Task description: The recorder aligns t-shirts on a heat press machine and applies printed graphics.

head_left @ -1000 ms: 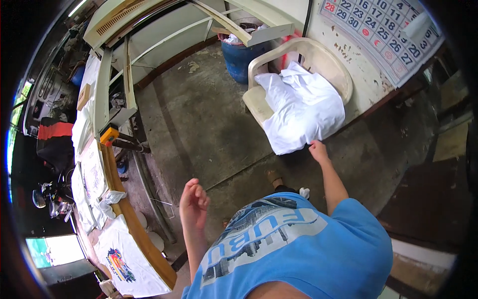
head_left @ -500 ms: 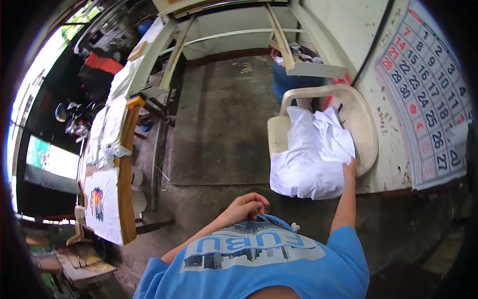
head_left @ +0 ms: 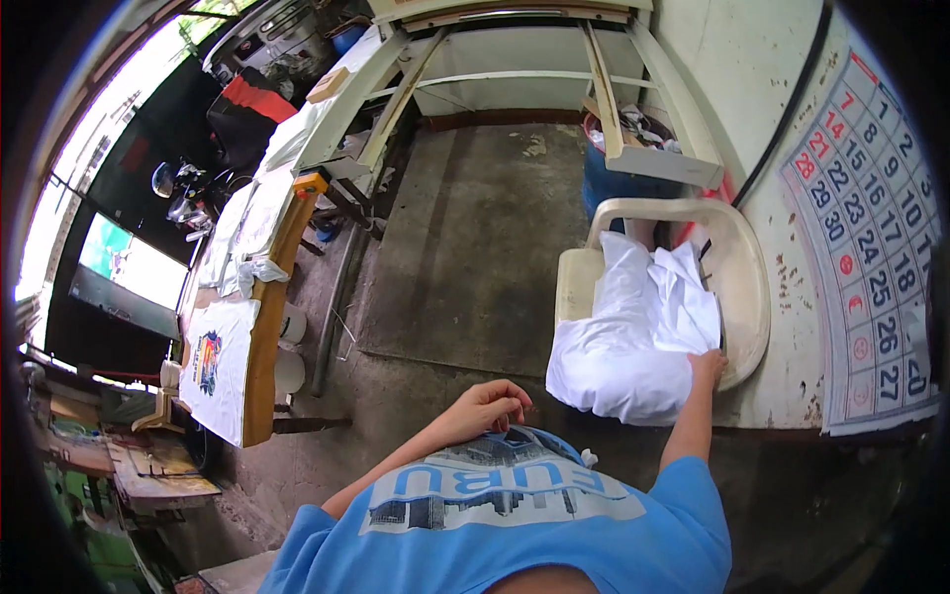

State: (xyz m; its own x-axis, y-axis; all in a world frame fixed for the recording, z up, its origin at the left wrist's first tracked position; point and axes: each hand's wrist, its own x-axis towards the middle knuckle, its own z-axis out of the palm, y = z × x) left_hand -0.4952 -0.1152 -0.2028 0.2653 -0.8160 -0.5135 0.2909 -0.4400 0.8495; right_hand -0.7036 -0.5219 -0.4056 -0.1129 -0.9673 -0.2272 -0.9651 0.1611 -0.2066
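Note:
A heap of folded white cloth, perhaps shirts (head_left: 623, 366), lies on the seat of a cream plastic chair (head_left: 750, 297) to my right. At the heap's near right edge, my right hand (head_left: 707, 368) has its fingers closed on the cloth; the fingertips are partly hidden. My left hand (head_left: 485, 409) hovers in front of my belly with its fingers curled in, and no object shows in it. It is well apart from the cloth.
Along the left runs a long wooden table (head_left: 265, 346) bearing white shirts, one with a printed picture (head_left: 208, 361). Ahead stands a pale frame with rails (head_left: 604, 84). A blue drum (head_left: 606, 183) is behind the chair. A calendar (head_left: 866, 247) hangs on the right wall.
The view has shifted, so the chair, table and calendar sit differently in the picture. My right hand stays at the cloth's edge, and my left hand keeps its curled pose.

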